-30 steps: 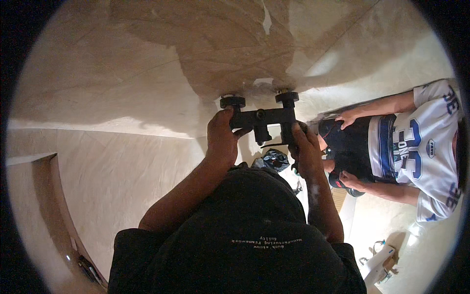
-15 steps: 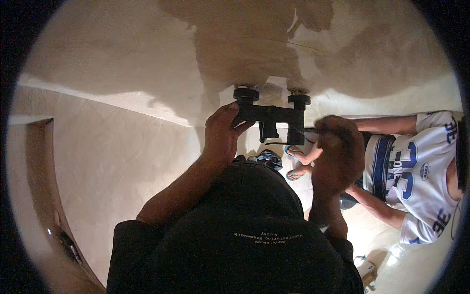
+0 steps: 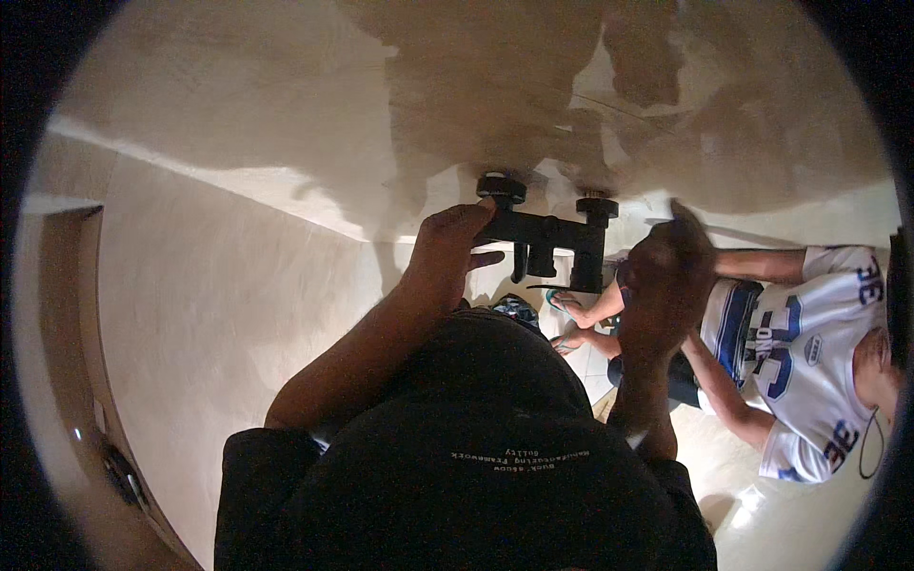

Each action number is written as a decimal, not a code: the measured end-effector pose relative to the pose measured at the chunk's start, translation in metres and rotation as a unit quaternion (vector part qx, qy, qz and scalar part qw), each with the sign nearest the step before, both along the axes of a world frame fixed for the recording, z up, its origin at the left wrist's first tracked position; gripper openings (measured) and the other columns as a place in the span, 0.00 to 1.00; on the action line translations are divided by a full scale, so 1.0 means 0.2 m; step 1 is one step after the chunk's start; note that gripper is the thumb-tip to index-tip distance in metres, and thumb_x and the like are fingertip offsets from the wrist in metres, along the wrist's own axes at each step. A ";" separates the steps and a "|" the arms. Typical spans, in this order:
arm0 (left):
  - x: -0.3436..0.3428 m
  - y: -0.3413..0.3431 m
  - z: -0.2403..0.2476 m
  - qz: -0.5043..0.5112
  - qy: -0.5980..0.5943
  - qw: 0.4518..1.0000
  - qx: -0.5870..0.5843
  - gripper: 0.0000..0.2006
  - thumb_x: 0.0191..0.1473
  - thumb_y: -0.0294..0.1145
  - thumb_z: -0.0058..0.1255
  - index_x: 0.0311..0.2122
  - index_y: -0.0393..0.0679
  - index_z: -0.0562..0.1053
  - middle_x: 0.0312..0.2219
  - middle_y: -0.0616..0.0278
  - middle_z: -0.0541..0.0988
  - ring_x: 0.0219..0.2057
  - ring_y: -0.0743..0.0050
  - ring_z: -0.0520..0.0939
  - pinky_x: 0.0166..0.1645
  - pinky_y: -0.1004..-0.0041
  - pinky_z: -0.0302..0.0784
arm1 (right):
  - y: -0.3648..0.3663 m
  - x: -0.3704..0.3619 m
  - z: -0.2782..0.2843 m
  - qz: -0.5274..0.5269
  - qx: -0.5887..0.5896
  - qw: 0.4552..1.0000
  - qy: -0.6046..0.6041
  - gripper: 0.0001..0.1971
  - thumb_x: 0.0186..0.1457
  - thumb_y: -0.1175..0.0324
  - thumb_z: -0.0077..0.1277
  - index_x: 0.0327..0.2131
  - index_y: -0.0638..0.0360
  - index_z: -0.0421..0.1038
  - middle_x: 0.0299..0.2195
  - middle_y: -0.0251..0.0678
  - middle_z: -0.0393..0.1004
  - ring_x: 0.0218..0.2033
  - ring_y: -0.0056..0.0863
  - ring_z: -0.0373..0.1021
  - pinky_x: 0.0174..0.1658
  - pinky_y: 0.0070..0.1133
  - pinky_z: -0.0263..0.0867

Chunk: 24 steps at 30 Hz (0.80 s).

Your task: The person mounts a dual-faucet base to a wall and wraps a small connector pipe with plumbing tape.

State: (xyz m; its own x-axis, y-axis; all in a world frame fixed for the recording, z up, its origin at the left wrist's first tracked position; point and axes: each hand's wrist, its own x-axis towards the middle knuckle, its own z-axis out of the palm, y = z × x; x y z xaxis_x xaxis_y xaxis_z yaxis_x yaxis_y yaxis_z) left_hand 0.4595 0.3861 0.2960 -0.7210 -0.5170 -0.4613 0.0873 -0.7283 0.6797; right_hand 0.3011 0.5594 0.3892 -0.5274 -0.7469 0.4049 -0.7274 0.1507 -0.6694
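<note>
A black wall-mounted mixer tap (image 3: 547,228) stands out from the wall on two round black collars. The left collar (image 3: 501,189) sits tight by the wall, while brass-coloured thread shows behind the right collar (image 3: 597,207). My left hand (image 3: 443,249) grips the tap's left end, thumb on top and a finger reaching out underneath. Right of the tap, apart from it, my right hand (image 3: 666,276) is raised with its fingers curled in. A blurred dark shape projects above that fist; whatever it holds cannot be made out.
Another person in a white and blue jersey (image 3: 785,352) stands close on the right, feet in sandals (image 3: 566,303) on the tiled floor. A smooth beige wall (image 3: 238,285) meets the tap wall on the left, with a brown door frame (image 3: 81,333) beyond.
My right hand has swung a little right and away from the tap. In the picture, the tap and my left hand sit slightly further right and lower. The other person has shifted slightly.
</note>
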 end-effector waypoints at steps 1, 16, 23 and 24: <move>-0.01 -0.02 0.00 -0.008 -0.001 1.000 -0.002 0.20 0.62 0.41 0.49 0.48 0.33 0.69 0.42 0.52 0.77 0.46 0.60 0.80 0.51 0.60 0.81 | 0.00 0.04 0.00 -0.047 0.042 0.998 0.013 0.11 0.55 0.70 0.53 0.40 0.62 0.69 0.40 0.44 0.70 0.39 0.37 0.69 0.43 0.32 0.67; -0.09 -0.23 0.05 -0.188 -0.090 0.976 0.056 0.28 0.55 0.48 0.58 0.53 0.37 0.68 0.45 0.51 0.76 0.52 0.53 0.74 0.58 0.40 0.65 | 0.12 0.09 -0.51 -0.203 -0.002 0.923 -0.326 0.17 0.60 0.57 0.53 0.39 0.64 0.73 0.27 0.32 0.71 0.27 0.19 0.65 0.30 0.21 0.60; -0.12 -0.15 -0.07 -0.111 0.057 0.984 0.124 0.27 0.57 0.50 0.55 0.54 0.42 0.68 0.46 0.52 0.76 0.52 0.52 0.74 0.59 0.37 0.60 | 0.05 0.12 -0.43 -0.218 -0.032 0.865 -0.451 0.20 0.59 0.49 0.53 0.31 0.59 0.73 0.16 0.22 0.64 0.14 0.10 0.55 0.16 0.15 0.47; -0.12 -0.12 -0.06 -0.082 0.087 0.984 0.135 0.27 0.58 0.51 0.54 0.54 0.42 0.67 0.46 0.52 0.76 0.52 0.51 0.74 0.59 0.38 0.60 | 0.06 0.11 -0.42 -0.222 -0.032 0.864 -0.451 0.20 0.59 0.49 0.53 0.31 0.59 0.73 0.16 0.22 0.64 0.14 0.10 0.55 0.16 0.15 0.47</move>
